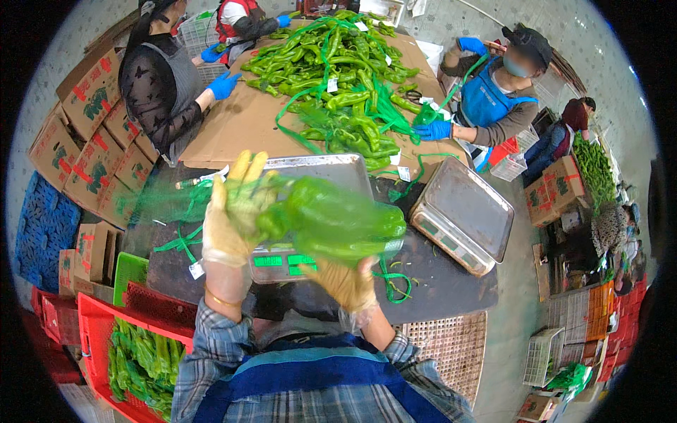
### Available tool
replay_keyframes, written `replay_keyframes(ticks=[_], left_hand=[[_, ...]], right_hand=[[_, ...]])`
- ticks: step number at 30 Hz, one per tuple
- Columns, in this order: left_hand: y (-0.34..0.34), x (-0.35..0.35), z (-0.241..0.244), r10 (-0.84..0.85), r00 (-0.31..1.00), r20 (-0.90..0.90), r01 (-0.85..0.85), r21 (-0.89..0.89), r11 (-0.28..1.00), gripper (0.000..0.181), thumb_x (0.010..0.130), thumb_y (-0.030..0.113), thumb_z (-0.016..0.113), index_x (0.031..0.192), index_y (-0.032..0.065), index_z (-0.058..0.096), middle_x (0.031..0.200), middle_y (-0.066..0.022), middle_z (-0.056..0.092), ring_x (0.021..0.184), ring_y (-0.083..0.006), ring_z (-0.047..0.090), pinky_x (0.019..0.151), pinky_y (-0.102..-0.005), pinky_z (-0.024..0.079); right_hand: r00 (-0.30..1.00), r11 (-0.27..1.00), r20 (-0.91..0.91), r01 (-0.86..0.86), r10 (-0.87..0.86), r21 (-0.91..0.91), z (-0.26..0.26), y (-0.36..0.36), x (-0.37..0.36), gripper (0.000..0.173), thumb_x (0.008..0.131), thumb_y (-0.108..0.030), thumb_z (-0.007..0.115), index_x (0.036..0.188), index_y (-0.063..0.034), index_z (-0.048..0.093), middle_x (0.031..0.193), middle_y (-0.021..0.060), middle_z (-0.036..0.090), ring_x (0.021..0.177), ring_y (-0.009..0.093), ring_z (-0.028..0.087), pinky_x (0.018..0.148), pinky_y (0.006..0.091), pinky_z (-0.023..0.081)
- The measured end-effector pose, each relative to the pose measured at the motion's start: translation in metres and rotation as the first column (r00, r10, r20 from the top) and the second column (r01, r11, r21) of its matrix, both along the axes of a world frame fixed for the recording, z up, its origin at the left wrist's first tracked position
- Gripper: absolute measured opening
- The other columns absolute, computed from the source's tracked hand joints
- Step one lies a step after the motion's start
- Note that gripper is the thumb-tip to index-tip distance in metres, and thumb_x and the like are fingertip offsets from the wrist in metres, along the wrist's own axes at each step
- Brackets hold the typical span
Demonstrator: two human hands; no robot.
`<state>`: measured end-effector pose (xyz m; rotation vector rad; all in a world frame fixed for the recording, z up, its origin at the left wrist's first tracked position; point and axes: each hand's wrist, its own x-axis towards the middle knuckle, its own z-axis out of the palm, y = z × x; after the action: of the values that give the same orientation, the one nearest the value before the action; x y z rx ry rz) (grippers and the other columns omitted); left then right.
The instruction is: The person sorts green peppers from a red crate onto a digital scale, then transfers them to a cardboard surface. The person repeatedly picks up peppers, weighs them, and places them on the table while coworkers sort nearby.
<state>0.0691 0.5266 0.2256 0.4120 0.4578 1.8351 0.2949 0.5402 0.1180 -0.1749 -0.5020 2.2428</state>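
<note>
A green mesh net bag filled with green peppers (338, 217), blurred, is up in front of me over a digital scale (344, 166) with a lit green display. My left hand (232, 211), in a pale yellow glove, holds the bag's narrower left end against its palm, fingers extended upward. Loose netting (164, 198) trails off to the left of that hand. From below, my right hand (344, 283), also gloved, supports the fuller end of the bag. The peppers hide much of the scale's pan and front.
A second scale (465, 206) stands to the right on the dark table (449, 296). Beyond lies a heap of green peppers (338, 63) on cardboard (222, 135). A red crate (95, 349) of peppers is at lower left. Blue-gloved workers flank the heap; one hand (433, 130) touches green netting.
</note>
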Motion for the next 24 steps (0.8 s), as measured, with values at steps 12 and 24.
replay_keyframes(ticks=[12, 24], left_hand=[[-0.032, -0.007, -0.031, 0.325, 0.796, -0.511, -0.386, -0.015, 0.922, 0.064, 0.108, 0.051, 0.033, 0.144, 0.0012, 0.050, 0.145, -0.0119, 0.053, 0.132, -0.0250, 0.050, 0.114, -0.0429, 0.038], [-0.024, 0.014, -0.102, 0.147, 0.985, -0.090, -0.172, -0.454, 0.874, 0.059, 0.100, 0.054, 0.055, 0.129, 0.0038, 0.061, 0.121, -0.0105, 0.069, 0.100, -0.0245, 0.068, 0.085, -0.0400, 0.058]], right_hand=[[0.769, 0.950, 0.577, 0.129, -0.277, 0.284, 0.064, 0.016, 0.003, 0.063, 0.091, -0.021, 0.075, 0.141, -0.0011, 0.042, 0.108, 0.0072, 0.068, 0.081, 0.017, 0.070, 0.060, 0.0255, 0.052], [0.444, 0.407, 0.408, -0.103, -0.798, 0.907, 0.081, 0.000, -0.005, 0.048, 0.083, -0.019, 0.082, 0.123, -0.0055, 0.060, 0.094, 0.0080, 0.065, 0.081, 0.021, 0.062, 0.072, 0.0356, 0.052]])
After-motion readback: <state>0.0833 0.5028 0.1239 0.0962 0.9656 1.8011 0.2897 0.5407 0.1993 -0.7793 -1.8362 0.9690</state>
